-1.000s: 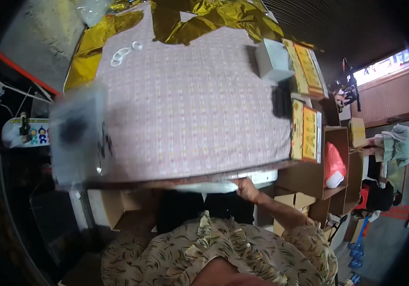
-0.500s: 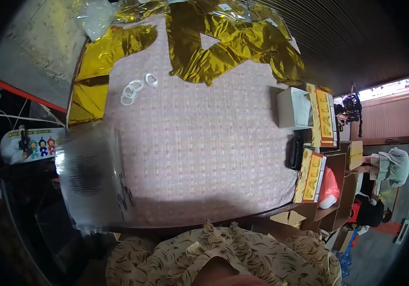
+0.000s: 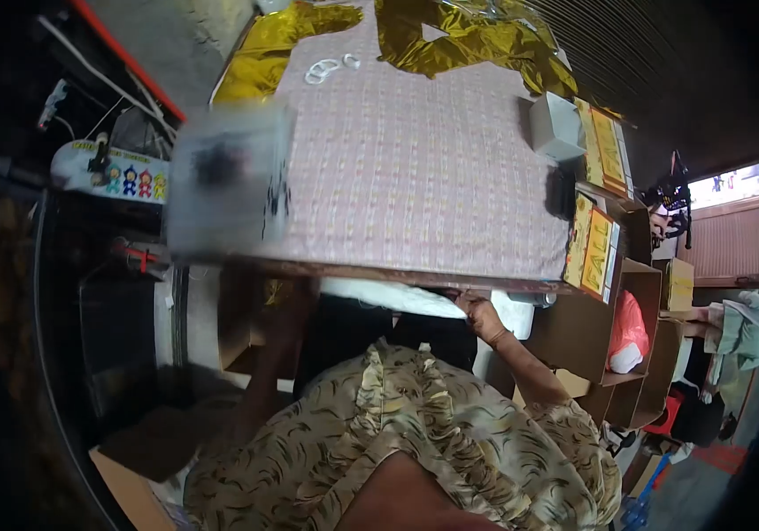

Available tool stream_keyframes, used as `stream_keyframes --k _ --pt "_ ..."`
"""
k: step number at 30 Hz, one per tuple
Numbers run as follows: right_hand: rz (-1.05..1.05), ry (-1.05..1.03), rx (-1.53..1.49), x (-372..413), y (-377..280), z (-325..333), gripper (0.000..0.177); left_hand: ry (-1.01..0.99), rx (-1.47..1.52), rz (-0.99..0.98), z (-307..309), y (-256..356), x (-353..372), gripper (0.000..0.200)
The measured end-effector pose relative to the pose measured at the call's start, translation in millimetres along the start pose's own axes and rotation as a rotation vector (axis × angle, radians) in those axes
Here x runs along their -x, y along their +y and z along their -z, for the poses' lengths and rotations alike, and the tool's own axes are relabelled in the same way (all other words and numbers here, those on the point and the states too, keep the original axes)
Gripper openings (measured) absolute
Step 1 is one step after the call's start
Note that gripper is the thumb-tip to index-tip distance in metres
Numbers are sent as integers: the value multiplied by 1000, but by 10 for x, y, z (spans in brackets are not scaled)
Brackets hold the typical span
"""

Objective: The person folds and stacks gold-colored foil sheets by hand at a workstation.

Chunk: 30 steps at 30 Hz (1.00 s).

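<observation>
My right hand (image 3: 484,320) is below the table's front edge, its fingers closed on one end of a white sheet-like thing (image 3: 388,296). That thing stretches leftward under the edge, over my lap. My left hand (image 3: 301,290) is dim beneath the edge, near the other end of the white thing; its fingers cannot be made out. Above them lies the table's pink checked cloth (image 3: 415,177). A clear plastic packet (image 3: 224,181) with dark print lies at the table's left side.
Gold foil sheets (image 3: 459,44) and white rings (image 3: 322,71) lie toward the back. A white box (image 3: 558,126), a black object (image 3: 560,194) and yellow-red cartons (image 3: 592,248) line the right side. Open cardboard boxes (image 3: 640,310) stand beyond. Another person's sleeve (image 3: 742,332) shows far right.
The view has tilted down, so the table sits higher in it. Both forearms now show below the table edge, and the white thing has appeared, held by my right hand.
</observation>
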State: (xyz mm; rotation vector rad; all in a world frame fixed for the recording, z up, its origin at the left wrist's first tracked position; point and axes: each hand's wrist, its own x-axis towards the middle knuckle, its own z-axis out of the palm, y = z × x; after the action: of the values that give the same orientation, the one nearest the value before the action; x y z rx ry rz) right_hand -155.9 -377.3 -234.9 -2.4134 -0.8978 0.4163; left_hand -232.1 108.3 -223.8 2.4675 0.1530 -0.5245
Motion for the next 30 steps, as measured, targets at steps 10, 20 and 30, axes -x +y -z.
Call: stream_keyframes --k 10,20,30 --pt "-64 -166 -350 -294 -1479 1404 30 -128 170 -775 1980 1716 107 16" --pt "59 401 -32 -2352 -1061 2425 37 372 -21 -902 2391 2743 -3699 16" --pt "21 527 289 -4023 -31 2587 47 260 56 -714 2357 2703 -4400 30"
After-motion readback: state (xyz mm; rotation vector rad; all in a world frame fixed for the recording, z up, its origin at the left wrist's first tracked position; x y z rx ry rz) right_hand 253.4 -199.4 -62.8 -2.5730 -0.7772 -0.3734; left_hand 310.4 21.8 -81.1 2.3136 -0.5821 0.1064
